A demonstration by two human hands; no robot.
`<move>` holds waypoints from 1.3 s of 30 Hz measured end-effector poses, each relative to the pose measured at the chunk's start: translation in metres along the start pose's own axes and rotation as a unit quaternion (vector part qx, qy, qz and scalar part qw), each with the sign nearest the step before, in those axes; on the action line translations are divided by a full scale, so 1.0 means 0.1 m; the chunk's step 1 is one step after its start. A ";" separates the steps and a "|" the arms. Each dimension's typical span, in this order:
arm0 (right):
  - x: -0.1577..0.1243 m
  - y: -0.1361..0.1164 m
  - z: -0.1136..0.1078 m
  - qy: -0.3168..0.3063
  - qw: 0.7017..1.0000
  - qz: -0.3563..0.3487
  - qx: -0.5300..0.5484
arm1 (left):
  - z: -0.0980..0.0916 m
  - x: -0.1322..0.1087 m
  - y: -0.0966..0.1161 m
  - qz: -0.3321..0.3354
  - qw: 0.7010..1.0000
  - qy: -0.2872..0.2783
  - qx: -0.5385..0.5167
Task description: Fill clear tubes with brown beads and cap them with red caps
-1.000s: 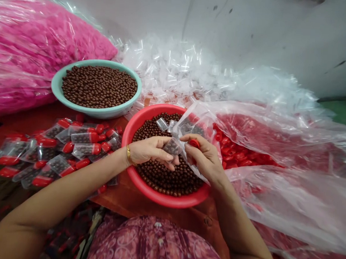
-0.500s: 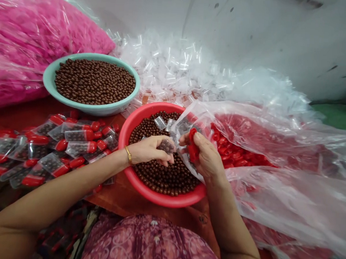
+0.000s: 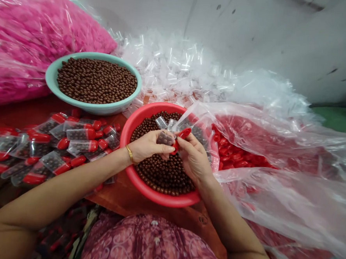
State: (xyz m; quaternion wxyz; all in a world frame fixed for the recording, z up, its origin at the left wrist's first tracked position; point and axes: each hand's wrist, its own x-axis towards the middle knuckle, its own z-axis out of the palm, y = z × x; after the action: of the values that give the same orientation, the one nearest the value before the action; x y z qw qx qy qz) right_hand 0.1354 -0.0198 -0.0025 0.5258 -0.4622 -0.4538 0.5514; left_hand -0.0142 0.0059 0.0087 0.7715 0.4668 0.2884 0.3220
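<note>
My left hand grips a small clear plastic container filled with brown balls, its mouth turned to the right. Between the fingertips of my right hand are red plastic caps; how many is hard to make out. One red piece meets the container's open end. Both hands are over a red basin of glossy brown balls. A clear empty container lies on the balls behind my left hand.
Filled containers with red caps are heaped at left. Behind them stands a light green basin of brown balls beside a bag of pink pieces. Clear containers pile along the wall. An open plastic bag of red caps lies at right.
My right hand has moved left from the bag's edge with the red caps, bringing them against the container in my left hand. The left hand has barely shifted.
</note>
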 end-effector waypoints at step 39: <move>-0.14 -0.15 -0.20 -0.128 0.917 -0.111 -0.362 | 0.05 -0.07 -0.02 0.011 0.917 0.032 0.398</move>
State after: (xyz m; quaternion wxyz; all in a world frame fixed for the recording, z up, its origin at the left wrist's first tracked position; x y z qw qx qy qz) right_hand 0.1574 -0.0329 0.0096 0.3175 -0.4930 -0.7341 0.3424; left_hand -0.0143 -0.0024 0.0101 0.5084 0.7280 0.4122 0.2043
